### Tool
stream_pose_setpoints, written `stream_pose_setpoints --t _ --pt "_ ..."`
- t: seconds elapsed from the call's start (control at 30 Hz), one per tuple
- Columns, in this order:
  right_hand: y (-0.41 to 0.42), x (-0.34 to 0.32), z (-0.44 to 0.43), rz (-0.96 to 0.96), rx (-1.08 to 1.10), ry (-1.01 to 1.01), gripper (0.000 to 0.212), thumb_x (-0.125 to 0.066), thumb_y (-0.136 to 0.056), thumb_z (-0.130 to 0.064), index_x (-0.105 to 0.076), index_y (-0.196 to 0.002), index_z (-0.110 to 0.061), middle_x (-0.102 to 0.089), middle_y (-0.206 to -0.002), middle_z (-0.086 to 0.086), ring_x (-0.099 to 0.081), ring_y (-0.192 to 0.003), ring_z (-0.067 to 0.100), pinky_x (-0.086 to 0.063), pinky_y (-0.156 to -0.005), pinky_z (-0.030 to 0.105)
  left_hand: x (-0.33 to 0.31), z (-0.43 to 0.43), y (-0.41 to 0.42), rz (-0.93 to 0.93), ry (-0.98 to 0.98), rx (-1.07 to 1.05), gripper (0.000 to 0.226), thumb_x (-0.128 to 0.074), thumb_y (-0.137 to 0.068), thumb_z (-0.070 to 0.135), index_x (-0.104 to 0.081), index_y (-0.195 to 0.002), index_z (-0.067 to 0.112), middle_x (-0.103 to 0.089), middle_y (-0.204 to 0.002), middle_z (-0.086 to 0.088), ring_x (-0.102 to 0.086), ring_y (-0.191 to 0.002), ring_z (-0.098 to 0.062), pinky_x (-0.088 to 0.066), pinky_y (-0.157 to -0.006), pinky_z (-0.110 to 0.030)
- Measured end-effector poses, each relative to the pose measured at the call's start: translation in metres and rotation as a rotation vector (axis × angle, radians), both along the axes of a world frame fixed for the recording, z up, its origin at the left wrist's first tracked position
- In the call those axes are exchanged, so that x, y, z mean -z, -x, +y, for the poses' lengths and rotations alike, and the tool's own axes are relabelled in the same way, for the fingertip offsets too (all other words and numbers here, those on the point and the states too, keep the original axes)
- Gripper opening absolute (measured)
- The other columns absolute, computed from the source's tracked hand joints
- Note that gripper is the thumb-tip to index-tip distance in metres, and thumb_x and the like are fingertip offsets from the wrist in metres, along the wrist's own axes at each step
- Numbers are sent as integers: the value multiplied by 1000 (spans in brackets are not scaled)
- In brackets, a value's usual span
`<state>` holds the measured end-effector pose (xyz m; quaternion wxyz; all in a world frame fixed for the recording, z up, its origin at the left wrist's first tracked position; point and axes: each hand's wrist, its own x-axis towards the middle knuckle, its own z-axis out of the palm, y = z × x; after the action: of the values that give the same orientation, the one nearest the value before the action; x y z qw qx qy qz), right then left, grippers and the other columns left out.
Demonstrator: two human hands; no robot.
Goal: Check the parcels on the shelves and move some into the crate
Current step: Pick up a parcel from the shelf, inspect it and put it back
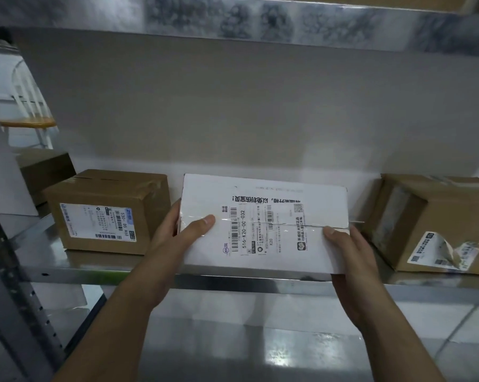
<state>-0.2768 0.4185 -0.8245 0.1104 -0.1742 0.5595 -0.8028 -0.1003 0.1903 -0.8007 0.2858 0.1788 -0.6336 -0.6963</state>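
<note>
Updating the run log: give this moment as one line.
left hand: grips white box | right hand: grips white box | label: facing up | place: shelf front | beside: left brown box, right brown box

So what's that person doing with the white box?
A person holds a white parcel at the front of a metal shelf, left hand and right hand gripping its ends, thumbs on top. Its shipping label faces up. The left brown box and the right brown box stand on the shelf beside it.
</note>
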Motion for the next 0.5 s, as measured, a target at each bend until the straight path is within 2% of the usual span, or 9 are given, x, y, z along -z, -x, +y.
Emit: stream_pose_setpoints --t 0.07,0.1,0.17,0.23,0.37,0.43,0.5 --pt "-4 -1 -2 17 12 -37 63 -81 -71 -48 -69 -128 -23 -77 -123 6 -71 -119 37 -51 -101 75 1 2 2 0 -11 -6 67 -92 -73 44 -64 -133 42 -77 -123 11 -74 -114 -16 -51 -110 -49" --pt "-3 1 -4 19 19 -41 56 -82 -76 -44 -69 -126 -23 -77 -122 6 -72 -118 35 -53 -102 71 1 3 4 1 -16 -13 64 -90 -74 44 -65 -132 41 -78 -122 11 -74 -114 -17 -52 -109 -49" --pt "-2 3 -6 19 43 -34 34 -78 -92 -30 -70 -124 -21 -78 -122 6 -74 -111 29 -56 -104 54 1 6 5 10 -25 -40 51 -85 -81 37 -67 -129 39 -79 -119 10 -75 -111 -17 -54 -105 -47" --pt "-3 2 -6 7 58 -37 23 -70 -99 -21 -70 -123 -19 -79 -119 5 -75 -102 21 -56 -100 44 1 7 7 12 -37 -64 43 -79 -88 28 -67 -129 38 -79 -117 10 -76 -109 -18 -56 -101 -45" --pt "-6 -2 -5 -5 58 -35 24 -69 -100 -19 -70 -124 -17 -80 -117 4 -76 -97 18 -57 -94 39 -1 7 9 3 -33 -73 48 -81 -84 28 -68 -129 38 -79 -119 8 -76 -109 -20 -54 -107 -51" --pt "-6 -3 -6 -13 54 -29 26 -70 -100 -21 -69 -126 -17 -80 -117 5 -76 -104 23 -57 -98 42 -1 7 9 8 -32 -71 41 -79 -88 26 -70 -126 37 -79 -117 8 -76 -109 -19 -52 -108 -52" --pt "-8 -4 -6 -14 42 -21 30 -71 -99 -24 -69 -128 -17 -80 -118 5 -75 -111 26 -56 -103 45 -1 6 8 14 -39 -50 46 -80 -87 30 -67 -130 39 -79 -120 8 -76 -110 -19 -52 -109 -52"
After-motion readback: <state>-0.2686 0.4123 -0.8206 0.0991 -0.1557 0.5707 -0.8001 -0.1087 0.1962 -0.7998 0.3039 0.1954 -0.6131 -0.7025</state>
